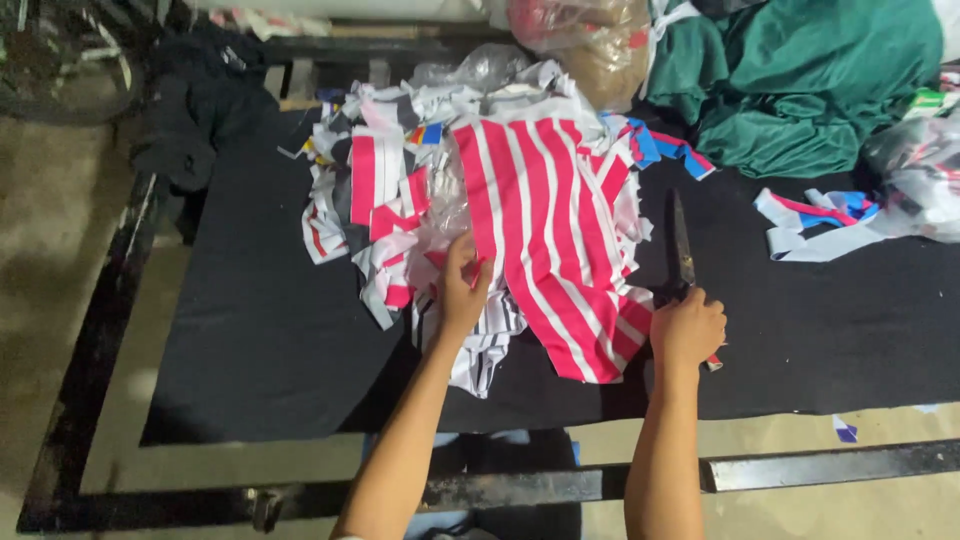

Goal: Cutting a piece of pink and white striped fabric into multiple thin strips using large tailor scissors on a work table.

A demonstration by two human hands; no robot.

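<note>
Now, from the head camera, we press our left hand [462, 290] flat on the pink-and-white striped fabric [545, 240] at the middle of the dark worktop [260, 330]. Our right hand [687, 328] is clenched around the scissors [683, 245] beside the fabric's right edge. Green cloth [800, 80] is heaped at the far right corner.

Soft pink-and-white striped knit cloth [545, 240]; matt black felt-like table cover [270, 330]; dull dark metal scissors [683, 245]; glossy crinkled clear plastic bag [480, 68].
</note>
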